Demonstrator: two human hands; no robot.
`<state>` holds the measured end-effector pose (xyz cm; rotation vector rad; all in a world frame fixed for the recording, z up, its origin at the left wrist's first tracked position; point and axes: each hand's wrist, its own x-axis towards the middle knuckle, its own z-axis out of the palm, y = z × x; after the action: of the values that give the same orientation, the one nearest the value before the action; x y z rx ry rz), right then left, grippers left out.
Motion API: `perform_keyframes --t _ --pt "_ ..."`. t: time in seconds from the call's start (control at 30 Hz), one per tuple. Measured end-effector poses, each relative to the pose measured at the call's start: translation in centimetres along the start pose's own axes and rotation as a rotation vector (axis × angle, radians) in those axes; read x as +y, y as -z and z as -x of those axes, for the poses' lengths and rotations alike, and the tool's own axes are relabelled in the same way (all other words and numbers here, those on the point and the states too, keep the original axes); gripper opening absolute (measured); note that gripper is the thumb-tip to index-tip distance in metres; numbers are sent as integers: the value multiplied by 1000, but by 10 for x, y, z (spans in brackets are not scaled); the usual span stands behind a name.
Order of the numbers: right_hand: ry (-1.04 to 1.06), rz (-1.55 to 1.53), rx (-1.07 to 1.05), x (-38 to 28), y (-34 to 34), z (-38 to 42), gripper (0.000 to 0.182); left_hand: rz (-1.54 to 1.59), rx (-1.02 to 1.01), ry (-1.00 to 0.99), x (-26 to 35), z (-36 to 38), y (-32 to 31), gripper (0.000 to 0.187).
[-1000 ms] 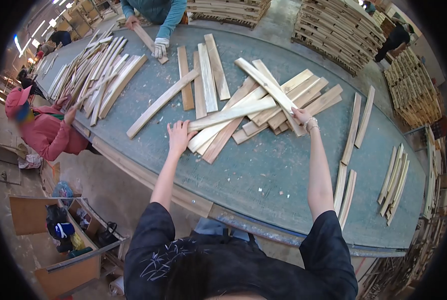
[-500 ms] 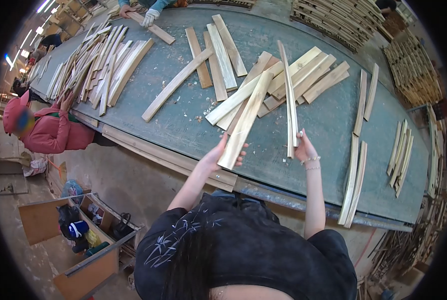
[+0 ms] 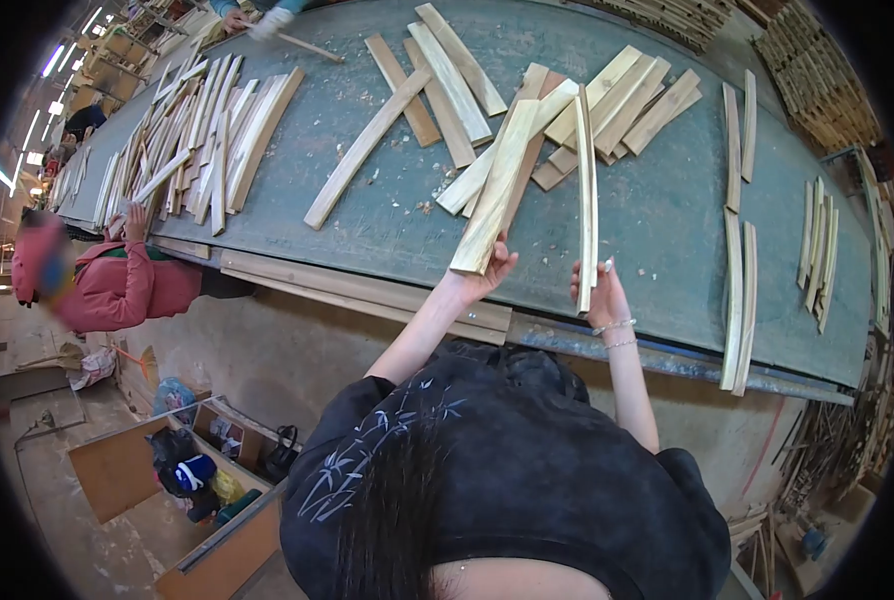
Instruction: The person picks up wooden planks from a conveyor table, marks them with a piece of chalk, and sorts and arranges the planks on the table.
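My left hand (image 3: pixel 486 275) is closed around the near end of a pale wooden slat (image 3: pixel 499 190), its broad face turned up. My right hand (image 3: pixel 601 292) grips a second wooden slat (image 3: pixel 588 200) near its lower end, held on edge so its narrow side shows. Both slats point away from me over the green tabletop (image 3: pixel 387 250). Beyond them lies a loose pile of slats (image 3: pixel 617 105), which the held pieces overlap in this view. To the left of the pile, a few more slats (image 3: pixel 367 150) lie crossed on one another.
A big heap of slats (image 3: pixel 202 150) covers the table's left part, beside a person in pink (image 3: pixel 117 285). Across the table a gloved hand (image 3: pixel 270 22) handles a strip. More slats (image 3: pixel 735 300) lie at the right. An open wooden box (image 3: pixel 117 470) stands on the floor, lower left.
My left hand has moved up and right with its slat, closer to my right hand. The slat in my right hand has turned more upright. The view has shifted slightly.
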<state>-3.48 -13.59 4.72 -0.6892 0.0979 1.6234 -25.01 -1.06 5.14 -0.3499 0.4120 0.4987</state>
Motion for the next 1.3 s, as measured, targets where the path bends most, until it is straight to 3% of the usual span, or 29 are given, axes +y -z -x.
perform_keyframes --t 0.07,0.1,0.2,0.43,0.53,0.67,0.73,0.8,0.83,0.87,0.93,1.07,1.13,1.17,1.3 --pt "4 16 43 0 -6 3 30 -50 -74 -21 6 4 1 41" --pt "16 16 51 1 -7 4 30 -146 -117 -74 5 9 -3 55" --pt "39 33 10 4 -3 0 29 -227 -110 -60 8 18 -19 67" --pt "76 22 20 8 -9 1 29 -200 -196 74 -1 22 -36 64" --pt "117 108 132 6 -9 4 29 -301 -299 174 -12 18 -37 63" --pt "251 276 405 -2 11 2 28 -513 -256 114 -41 14 -46 68" --pt "334 332 509 -11 14 3 28 -673 -339 107 -56 8 -49 70" --pt "576 969 510 -12 12 1 30 -715 -369 103 -71 -3 -53 72" --pt "649 945 470 -10 10 -3 31 -770 -373 78 -81 -7 -57 72" --pt "649 945 474 -13 12 -3 31 -823 -378 51 -92 -11 -61 71" --pt "455 1169 380 -28 20 -1 30 -789 -387 43 -119 -18 -71 71" --pt "453 1107 296 -59 58 8 32 -638 -297 48 -166 -33 -74 69" --pt "301 723 333 -84 52 36 33 -649 -198 44 -186 -41 -64 69" --pt "239 490 215 -99 47 54 30 -700 -156 58 -197 -42 -60 68" --pt "219 292 -5 -135 43 99 26 -840 -200 127 -236 -47 -44 69"
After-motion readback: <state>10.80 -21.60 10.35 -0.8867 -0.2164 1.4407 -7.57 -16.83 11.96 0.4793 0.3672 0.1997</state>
